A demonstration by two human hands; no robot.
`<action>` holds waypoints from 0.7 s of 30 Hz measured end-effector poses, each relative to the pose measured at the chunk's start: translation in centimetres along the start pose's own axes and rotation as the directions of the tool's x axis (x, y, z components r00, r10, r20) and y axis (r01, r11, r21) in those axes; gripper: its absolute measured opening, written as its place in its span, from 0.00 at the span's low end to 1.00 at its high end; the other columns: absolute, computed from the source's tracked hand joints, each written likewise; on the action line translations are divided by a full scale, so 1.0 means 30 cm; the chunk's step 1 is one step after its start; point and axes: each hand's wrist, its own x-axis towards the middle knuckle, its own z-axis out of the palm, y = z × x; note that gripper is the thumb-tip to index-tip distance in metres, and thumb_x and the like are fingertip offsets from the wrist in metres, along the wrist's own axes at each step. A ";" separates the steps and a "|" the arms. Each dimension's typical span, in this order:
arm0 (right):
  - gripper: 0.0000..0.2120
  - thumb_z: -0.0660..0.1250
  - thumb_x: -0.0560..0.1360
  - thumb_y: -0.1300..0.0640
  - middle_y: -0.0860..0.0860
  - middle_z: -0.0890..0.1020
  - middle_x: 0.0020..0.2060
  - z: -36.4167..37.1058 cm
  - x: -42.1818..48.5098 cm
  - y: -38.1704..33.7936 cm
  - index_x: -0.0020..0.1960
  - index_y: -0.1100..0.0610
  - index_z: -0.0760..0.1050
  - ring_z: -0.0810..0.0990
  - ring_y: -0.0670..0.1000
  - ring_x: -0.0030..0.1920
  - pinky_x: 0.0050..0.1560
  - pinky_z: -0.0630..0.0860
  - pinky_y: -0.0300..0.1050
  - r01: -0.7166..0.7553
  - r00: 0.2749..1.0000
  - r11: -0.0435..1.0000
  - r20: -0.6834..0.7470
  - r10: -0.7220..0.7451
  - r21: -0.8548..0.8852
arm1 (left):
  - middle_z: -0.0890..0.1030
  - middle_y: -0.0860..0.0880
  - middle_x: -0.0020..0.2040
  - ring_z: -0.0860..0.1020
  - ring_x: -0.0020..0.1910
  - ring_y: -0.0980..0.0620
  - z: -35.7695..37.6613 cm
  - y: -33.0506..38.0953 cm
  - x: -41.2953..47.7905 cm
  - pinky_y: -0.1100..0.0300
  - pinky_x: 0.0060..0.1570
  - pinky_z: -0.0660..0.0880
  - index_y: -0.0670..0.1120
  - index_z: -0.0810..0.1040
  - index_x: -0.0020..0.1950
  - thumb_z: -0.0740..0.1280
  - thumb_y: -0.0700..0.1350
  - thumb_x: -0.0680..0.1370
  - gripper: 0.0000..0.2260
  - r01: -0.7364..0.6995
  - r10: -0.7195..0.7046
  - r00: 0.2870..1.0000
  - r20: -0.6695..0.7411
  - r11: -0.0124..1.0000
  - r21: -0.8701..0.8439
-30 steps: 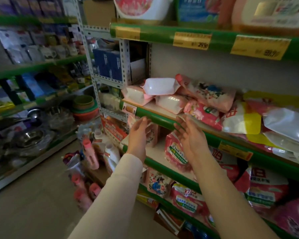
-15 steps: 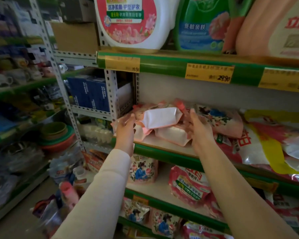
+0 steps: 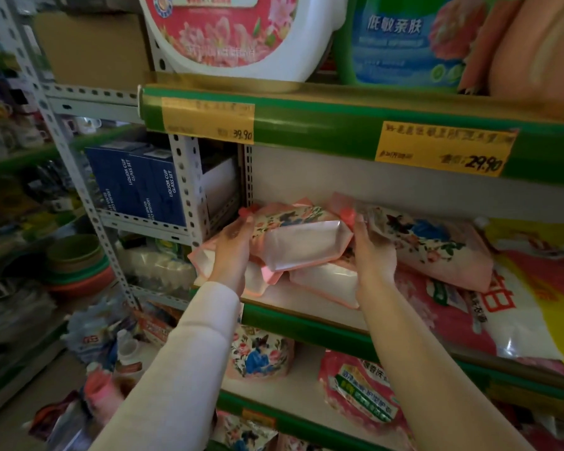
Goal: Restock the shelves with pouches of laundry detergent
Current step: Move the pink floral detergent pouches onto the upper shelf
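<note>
The top pouch (image 3: 302,245) lies flat on a stack of 2 or more lower pouches (image 3: 326,284) at the left end of the middle shelf (image 3: 306,323). Its white bottom gusset faces you and its red cap (image 3: 347,216) points to the back wall. The body is pink with a floral print, and the film is glossy and slack, so expect it to sag and slide.

You hold the top pouch at both ends. Your left hand (image 3: 232,252) grips the left edge, thumb on the upper face and fingers curled around the side. Your right hand (image 3: 372,252) clasps the right end beside the cap, thumb up. Its fingers are hidden behind the pouch, so their exact spread cannot be told. A grip at both ends suits a soft pouch: it appears to let you square the pouch on the stack and push it back from the shelf lip.

A floral pouch (image 3: 437,249) lies just beside your right hand, leaning on larger bags (image 3: 518,320). Above, a green shelf edge carries a yellow price tag (image 3: 443,148) reading 29.90. Blue boxes (image 3: 144,187) stand in the rack to the left.
</note>
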 end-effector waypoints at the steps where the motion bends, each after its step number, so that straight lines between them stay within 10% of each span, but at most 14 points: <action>1: 0.26 0.68 0.71 0.40 0.50 0.80 0.49 0.012 0.006 0.014 0.57 0.60 0.77 0.78 0.51 0.53 0.60 0.74 0.49 0.024 0.999 1.000 -0.039 -0.024 0.009 | 0.72 0.46 0.67 0.70 0.66 0.45 0.005 0.000 0.010 0.63 0.58 0.64 0.46 0.70 0.69 0.59 0.52 0.80 0.19 0.001 -0.001 1.000 -0.004 1.000 0.021; 9: 0.38 0.67 0.66 0.32 0.54 0.79 0.58 0.082 0.001 0.043 0.64 0.60 0.72 0.77 0.56 0.57 0.62 0.72 0.53 -0.137 0.983 0.983 -0.103 0.150 0.122 | 0.75 0.45 0.65 0.74 0.55 0.46 0.028 -0.003 0.089 0.64 0.41 0.69 0.47 0.70 0.69 0.65 0.51 0.77 0.22 -0.019 0.003 0.994 0.111 0.990 0.139; 21: 0.48 0.66 0.58 0.25 0.55 0.78 0.61 0.136 -0.012 0.028 0.66 0.58 0.72 0.77 0.56 0.59 0.61 0.73 0.52 -0.204 0.979 0.978 -0.015 0.205 0.035 | 0.71 0.46 0.68 0.72 0.64 0.47 -0.103 0.014 0.167 0.54 0.58 0.73 0.46 0.58 0.75 0.72 0.48 0.71 0.37 0.034 -0.049 0.947 0.317 0.998 0.053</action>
